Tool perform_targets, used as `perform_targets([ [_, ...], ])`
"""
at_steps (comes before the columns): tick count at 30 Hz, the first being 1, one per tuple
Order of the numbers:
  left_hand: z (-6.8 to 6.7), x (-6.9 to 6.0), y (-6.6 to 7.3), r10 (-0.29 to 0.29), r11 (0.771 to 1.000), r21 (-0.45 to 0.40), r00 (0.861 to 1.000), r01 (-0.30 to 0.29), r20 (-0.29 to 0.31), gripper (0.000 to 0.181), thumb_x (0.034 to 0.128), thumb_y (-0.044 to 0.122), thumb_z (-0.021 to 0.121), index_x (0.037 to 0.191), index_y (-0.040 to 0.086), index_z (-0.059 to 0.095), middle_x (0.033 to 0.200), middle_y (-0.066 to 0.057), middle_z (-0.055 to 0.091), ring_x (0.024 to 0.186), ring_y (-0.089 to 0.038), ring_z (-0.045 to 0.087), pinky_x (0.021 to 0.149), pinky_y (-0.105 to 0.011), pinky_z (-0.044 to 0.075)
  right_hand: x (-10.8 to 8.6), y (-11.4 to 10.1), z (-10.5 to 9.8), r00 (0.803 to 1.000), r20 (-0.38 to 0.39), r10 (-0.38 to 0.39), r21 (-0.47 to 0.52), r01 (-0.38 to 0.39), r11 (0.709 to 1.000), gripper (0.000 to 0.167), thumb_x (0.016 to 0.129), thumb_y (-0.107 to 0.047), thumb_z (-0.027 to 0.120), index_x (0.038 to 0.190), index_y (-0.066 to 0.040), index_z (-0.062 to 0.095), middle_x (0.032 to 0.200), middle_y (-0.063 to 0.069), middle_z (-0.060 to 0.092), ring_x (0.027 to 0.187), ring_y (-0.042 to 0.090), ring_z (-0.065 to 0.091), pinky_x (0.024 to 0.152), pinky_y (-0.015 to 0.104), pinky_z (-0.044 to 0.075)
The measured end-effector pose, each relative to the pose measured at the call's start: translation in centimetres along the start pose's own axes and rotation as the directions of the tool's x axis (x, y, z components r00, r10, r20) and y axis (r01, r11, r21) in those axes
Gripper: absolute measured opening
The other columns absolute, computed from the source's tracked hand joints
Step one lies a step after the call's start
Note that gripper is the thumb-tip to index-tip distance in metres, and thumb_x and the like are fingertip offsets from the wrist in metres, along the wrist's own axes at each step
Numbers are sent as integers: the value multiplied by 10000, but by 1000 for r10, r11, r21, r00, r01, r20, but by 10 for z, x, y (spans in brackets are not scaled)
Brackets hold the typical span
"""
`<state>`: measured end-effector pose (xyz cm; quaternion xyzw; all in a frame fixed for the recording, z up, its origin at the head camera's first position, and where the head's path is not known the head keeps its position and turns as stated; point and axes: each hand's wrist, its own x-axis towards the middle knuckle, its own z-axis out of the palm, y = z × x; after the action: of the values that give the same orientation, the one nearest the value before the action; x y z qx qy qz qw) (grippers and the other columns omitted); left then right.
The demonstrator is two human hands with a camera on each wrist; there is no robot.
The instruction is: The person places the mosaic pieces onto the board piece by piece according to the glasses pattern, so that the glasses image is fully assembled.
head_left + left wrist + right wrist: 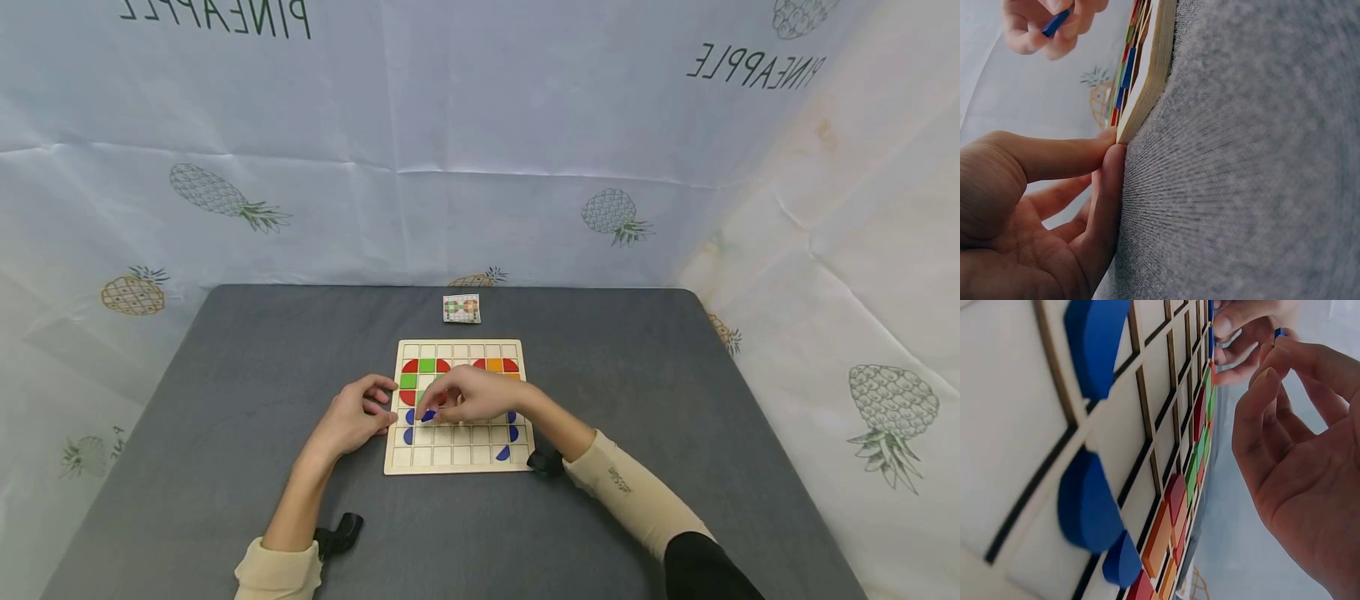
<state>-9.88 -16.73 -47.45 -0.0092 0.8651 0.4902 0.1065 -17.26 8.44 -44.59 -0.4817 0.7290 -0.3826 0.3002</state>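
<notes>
A pale wooden grid board (450,457) lies on the grey table. Its left edge is gripped by my left hand (354,417), and the left wrist view shows thumb and fingers pinching the rim. Over the left part of the board, my right hand (472,393) holds a small blue tile (1055,22) between its fingertips, raised off the surface. Blue tiles with one curved side (408,435) sit in the left column; more blue tiles (1088,503) lie on the right. Farther up are red, green and orange tiles (494,365), partly hidden by my right hand.
Beyond the board lies a small printed card (461,308) with a coloured pattern. The grey tabletop (637,375) spreads around the board. A white cloth with pineapple prints (480,108) hangs behind it. Black devices (341,533) are strapped at both wrists.
</notes>
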Motion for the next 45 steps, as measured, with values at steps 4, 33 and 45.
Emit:
perform_targets([
  [4,0,0,-2,4,1000,-6,1000,-4,-1,434,926,-40,772,1341,-18,649,1094,-176,627,825,-178,670,693,-313,673,5,0,4,1000,0,27,-17,-27,999,222,1040,-43,663,1238,-74,758,1052,86,730,674,152,627,642,190,542],
  [33,-1,-3,0,29,999,-18,1000,-29,10,434,924,-25,793,1336,-23,655,1081,-179,631,825,-177,681,683,-330,672,26,-9,28,986,151,67,-258,-27,966,116,949,-174,864,1055,-138,832,947,-45,758,686,-25,562,646,131,497],
  [45,0,-4,2,18,1000,-12,1000,-18,9,426,931,-35,781,1337,-21,652,1085,-176,631,826,-177,677,690,-331,670,25,-11,29,988,121,93,-268,-58,962,104,947,-165,864,1030,-122,820,862,-83,741,681,-43,588,641,123,509],
])
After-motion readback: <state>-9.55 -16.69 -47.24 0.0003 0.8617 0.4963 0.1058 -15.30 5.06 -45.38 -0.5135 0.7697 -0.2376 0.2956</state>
